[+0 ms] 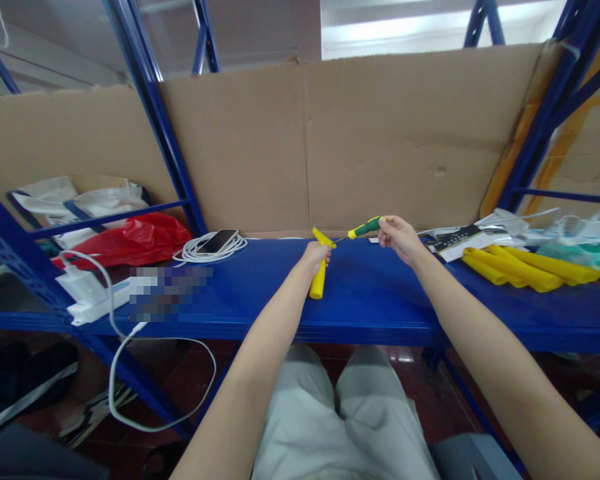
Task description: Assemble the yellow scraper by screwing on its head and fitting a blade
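Note:
My left hand is wrapped round a yellow plastic handle-like part, whose lower tube points down toward the blue shelf and whose short angled top shows above my fingers. My right hand grips the end of a screwdriver with a green and yellow handle. Its thin shaft points left and its tip meets the top of the yellow part beside my left fingers. Whether a screw sits at the tip is too small to make out.
Several yellow tubes lie at the right beside a black-and-white packet. A phone rests on a coiled white cable at the left. Farther left are a power strip and a red bag. Cardboard stands behind.

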### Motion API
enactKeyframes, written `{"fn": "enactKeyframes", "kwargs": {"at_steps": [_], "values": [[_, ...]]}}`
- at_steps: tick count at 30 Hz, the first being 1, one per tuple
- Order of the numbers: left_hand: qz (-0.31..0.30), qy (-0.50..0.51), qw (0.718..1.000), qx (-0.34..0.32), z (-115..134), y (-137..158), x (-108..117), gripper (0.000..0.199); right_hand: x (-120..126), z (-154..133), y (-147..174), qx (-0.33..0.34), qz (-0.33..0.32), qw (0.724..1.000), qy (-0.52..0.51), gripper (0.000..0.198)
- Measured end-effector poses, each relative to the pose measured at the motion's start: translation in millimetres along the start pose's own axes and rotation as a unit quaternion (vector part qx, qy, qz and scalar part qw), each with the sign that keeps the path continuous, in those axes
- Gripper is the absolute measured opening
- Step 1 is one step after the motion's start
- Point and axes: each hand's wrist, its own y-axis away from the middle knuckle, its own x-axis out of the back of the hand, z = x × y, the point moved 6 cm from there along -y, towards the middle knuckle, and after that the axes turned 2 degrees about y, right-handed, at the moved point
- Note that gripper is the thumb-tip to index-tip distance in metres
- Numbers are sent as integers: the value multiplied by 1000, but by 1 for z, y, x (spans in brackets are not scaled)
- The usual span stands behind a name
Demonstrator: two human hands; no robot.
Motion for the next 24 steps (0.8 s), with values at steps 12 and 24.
{"fn": "enactKeyframes", "kwargs": {"at_steps": [12, 24], "values": [[-5, 2, 1000, -9, 0, -3, -1, 13, 1, 6, -4, 3, 23, 999, 22, 51], [-7, 7, 1000, -8, 0, -1, 0, 8, -7, -3, 3, -27, -38, 999, -21, 28]]}}
